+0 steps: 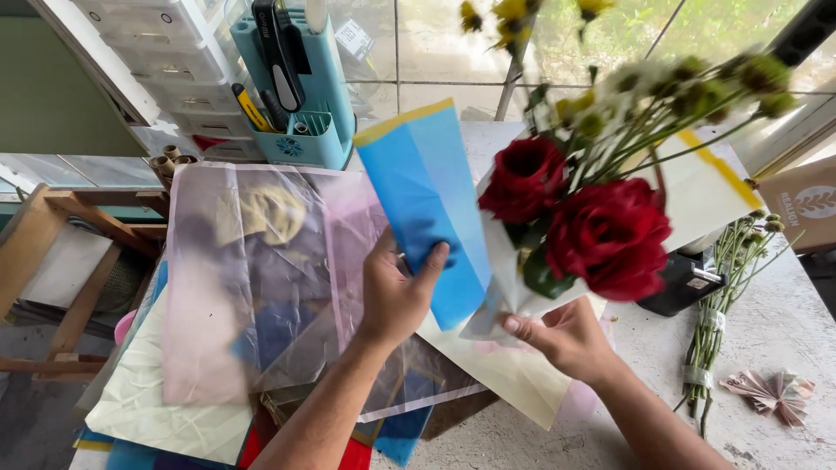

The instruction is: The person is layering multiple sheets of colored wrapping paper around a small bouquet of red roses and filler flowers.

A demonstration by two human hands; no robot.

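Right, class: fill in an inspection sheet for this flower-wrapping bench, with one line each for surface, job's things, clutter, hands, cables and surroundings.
Surface: pale worktop, scuffed, mostly covered on the left.
Job's things: bouquet of red roses and small yellow-green flowers, part wrapped in white paper; blue sheet with a yellow edge held against it.
Clutter: stacked wrapping sheets under clear film, spare stems, folded paper fan, black dispenser.
Hands: left hand grips the blue sheet; right hand holds the bouquet's base.
Cables: nothing seen.
Surroundings: teal tool caddy, white drawer unit, window, cardboard box, wooden frame.
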